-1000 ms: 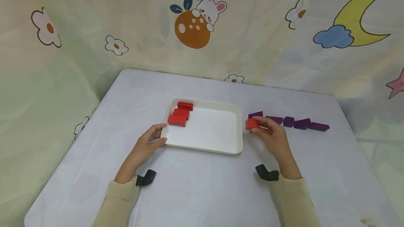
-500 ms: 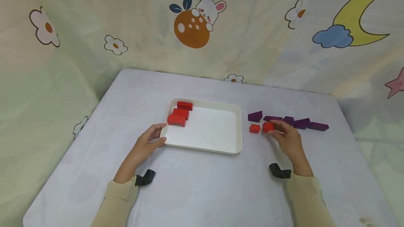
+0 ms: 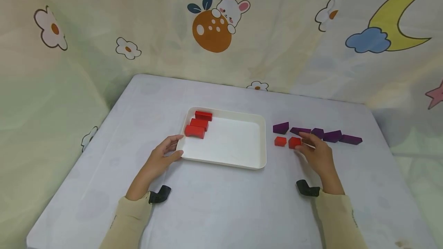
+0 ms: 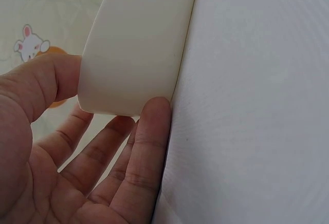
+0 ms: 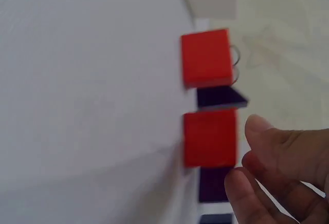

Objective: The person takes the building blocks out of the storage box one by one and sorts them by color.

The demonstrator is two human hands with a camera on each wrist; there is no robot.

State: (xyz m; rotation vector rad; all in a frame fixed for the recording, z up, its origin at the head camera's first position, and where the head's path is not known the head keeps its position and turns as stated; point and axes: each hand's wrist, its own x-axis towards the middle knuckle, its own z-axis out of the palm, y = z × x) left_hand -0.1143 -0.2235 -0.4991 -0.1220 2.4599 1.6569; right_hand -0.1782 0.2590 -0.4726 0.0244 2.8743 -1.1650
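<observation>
In the head view, the left hand [image 3: 162,159] grips the near left corner of a white tray [image 3: 225,163]. The left wrist view shows that hand's fingers [image 4: 149,147] against the tray's outer wall [image 4: 139,44]. Inside the tray, at its left side, lie three red blocks [image 3: 195,131]. The right hand [image 3: 316,156] is at the right side of a red block [image 3: 294,142] standing on the table. In the right wrist view its thumb and fingers are parted beside this block [image 5: 211,137], with a gap showing. Another red block [image 3: 280,141] stands just to the left.
Behind the two red blocks, several purple blocks [image 3: 332,136] form a row on the white-covered table [image 3: 225,210], right of the tray. A patterned cloth [image 3: 155,22] hangs behind the table. Black wrist mounts [image 3: 307,188] extend from both sleeves.
The right hand has moved right from the left red block, which now stands on the table, to the second one. Between its fingers and that second block a gap now shows. The left hand stays at the tray.
</observation>
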